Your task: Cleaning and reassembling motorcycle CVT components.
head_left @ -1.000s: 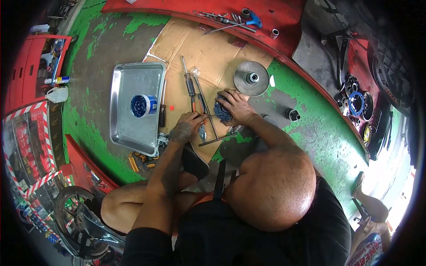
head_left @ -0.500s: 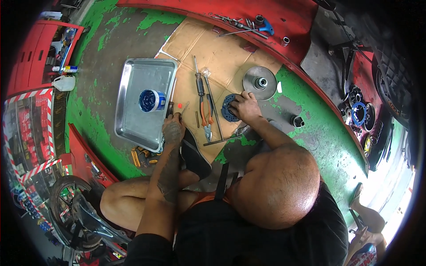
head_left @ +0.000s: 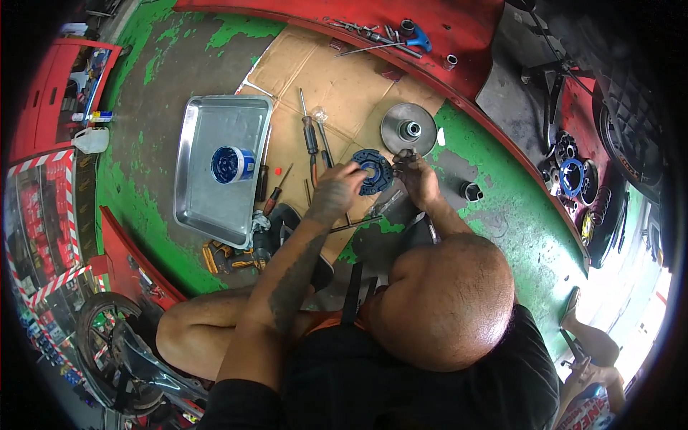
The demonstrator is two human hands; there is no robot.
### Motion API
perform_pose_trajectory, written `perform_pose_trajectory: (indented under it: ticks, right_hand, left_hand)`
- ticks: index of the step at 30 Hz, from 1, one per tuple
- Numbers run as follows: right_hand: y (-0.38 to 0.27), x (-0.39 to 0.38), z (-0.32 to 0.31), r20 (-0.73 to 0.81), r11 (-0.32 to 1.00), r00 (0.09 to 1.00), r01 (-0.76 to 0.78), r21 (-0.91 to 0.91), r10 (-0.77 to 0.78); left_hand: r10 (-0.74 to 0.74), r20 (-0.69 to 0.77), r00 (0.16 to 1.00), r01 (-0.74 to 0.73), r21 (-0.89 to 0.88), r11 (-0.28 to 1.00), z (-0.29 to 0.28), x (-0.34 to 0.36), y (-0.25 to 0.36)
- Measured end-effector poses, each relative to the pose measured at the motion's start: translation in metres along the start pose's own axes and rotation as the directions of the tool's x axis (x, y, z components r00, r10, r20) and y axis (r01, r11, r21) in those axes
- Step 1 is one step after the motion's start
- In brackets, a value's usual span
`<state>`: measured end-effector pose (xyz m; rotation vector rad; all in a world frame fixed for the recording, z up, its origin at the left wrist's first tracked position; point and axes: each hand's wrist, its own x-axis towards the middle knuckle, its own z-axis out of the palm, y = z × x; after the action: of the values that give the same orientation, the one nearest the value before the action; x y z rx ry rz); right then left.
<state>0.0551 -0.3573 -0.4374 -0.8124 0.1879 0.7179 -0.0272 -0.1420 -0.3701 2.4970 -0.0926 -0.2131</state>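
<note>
A round dark blue-grey plate [head_left: 383,176] with shaped blocks round its rim rests on the cardboard between my hands. My left hand [head_left: 335,192] reaches over its left side, fingers bent together and slightly blurred; whatever they pinch is too small to make out. Beside the plate's right edge, my right hand [head_left: 421,180] has darkened fingertips curled round something small and dark. Just beyond it lies a metal disc with a raised hub [head_left: 410,130]. A screwdriver [head_left: 309,132] and pliers, partly hidden by my left hand, lie to the left.
A metal tray [head_left: 208,204] holds a blue tub [head_left: 233,165] of dark blue grease. Another screwdriver [head_left: 278,192] lies beside it, and a yellow-black power tool [head_left: 233,256] below. A socket [head_left: 471,191] stands at right; a blue-handled tool [head_left: 419,40] rests on the red platform.
My left hand has left the screwdriver beside the tray and moved right to the plate. My right hand has come off the plate to its right side. The view has shifted slightly.
</note>
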Motion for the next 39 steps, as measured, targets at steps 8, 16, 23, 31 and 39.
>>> perform_pose_trajectory:
  ticks: [8, 16, 23, 31, 39]
  right_hand:
    - [-0.011, -0.017, -0.016, 0.074, 0.583, 0.987, 0.145, -0.799, -0.145]
    - [-0.05, -0.026, -0.028, 0.013, 0.051, 0.841, 0.049, -0.997, -0.541]
    - [-0.071, 0.027, -0.021, 0.2, -0.365, 0.87, 0.025, -0.931, -0.451]
    - [-0.069, 0.01, -0.033, 0.116, -0.152, 0.851, 0.043, -0.987, -0.513]
    - [-0.015, -0.041, -0.037, -0.245, 0.996, 0.965, -0.083, 0.041, 0.091]
  left_hand:
    - [0.181, 0.301, 0.936, -0.295, 0.396, 0.869, 0.042, 0.04, -0.01]
    - [0.365, 0.057, 0.929, -0.37, 0.127, 0.92, 0.035, 0.039, -0.023]
    - [-0.349, 0.087, 0.933, 0.303, -0.713, 0.633, 0.044, 0.025, -0.031]
    - [-0.38, 0.005, 0.925, 0.378, 0.097, 0.921, 0.057, 0.046, 0.02]
    - [-0.598, -0.001, 0.801, 0.595, -0.1, 0.797, 0.051, 0.054, 0.002]
